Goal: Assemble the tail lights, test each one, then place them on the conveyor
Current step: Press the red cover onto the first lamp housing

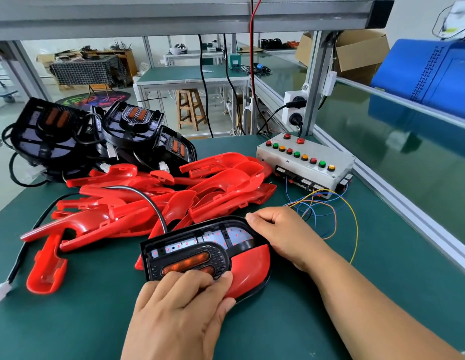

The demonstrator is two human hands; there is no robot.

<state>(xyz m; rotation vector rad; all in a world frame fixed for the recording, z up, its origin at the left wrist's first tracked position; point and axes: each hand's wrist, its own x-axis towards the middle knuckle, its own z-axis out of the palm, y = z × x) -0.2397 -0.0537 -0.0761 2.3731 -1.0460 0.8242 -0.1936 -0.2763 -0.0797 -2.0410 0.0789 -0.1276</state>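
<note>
We have one black housing [189, 245] flat on the green mat [70, 320], close to us, with a red lens [249, 268] laid over its right end only; the LED strip and the amber insert are uncovered. Our hands are apart, one at each end of the work. The left hand [179, 307] lies across the near edge, fingers bent over the amber insert and thumb curled against the lens rim, which we judge pins the housing down so it cannot slide. The right hand [280, 235] curls its fingers over the far right corner of the housing, probably to steady that rim while the lens is worked into its seat. The housing's cable [150, 201] arcs back over the heap of spare lenses [137, 203] and ends in a white plug [0, 292] lying loose on the mat at far left, so testing looks not yet begun. The test box [304, 162], with its row of coloured buttons and loose wires [330, 206], stands just beyond the right hand, within easy reach. More bare housings [96, 136] are stacked behind the lenses. The conveyor [395, 146] runs along the right behind the rail, well apart from this light.
</note>
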